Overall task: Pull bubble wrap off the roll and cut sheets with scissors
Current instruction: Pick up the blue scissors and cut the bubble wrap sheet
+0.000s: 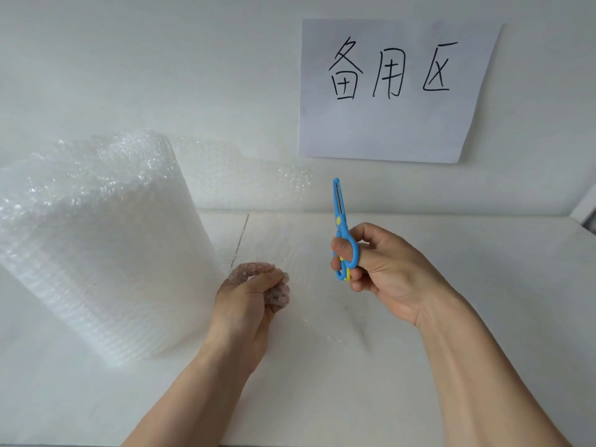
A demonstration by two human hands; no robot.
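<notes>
A big roll of clear bubble wrap (96,240) stands at the left of the white table. A loose sheet of bubble wrap (277,195) runs from the roll toward the middle, standing upright. My left hand (248,304) pinches the sheet's lower edge, fingers curled round it behind the plastic. My right hand (383,272) holds small blue scissors (342,233) with yellow trim, thumb and fingers through the handles. The blades are closed and point up, just right of the sheet's free edge.
The white table (451,253) meets a white wall at the back. A paper sign (396,91) with handwritten characters hangs on the wall at the upper right. A thin dark line (240,240) is marked on the table near the roll.
</notes>
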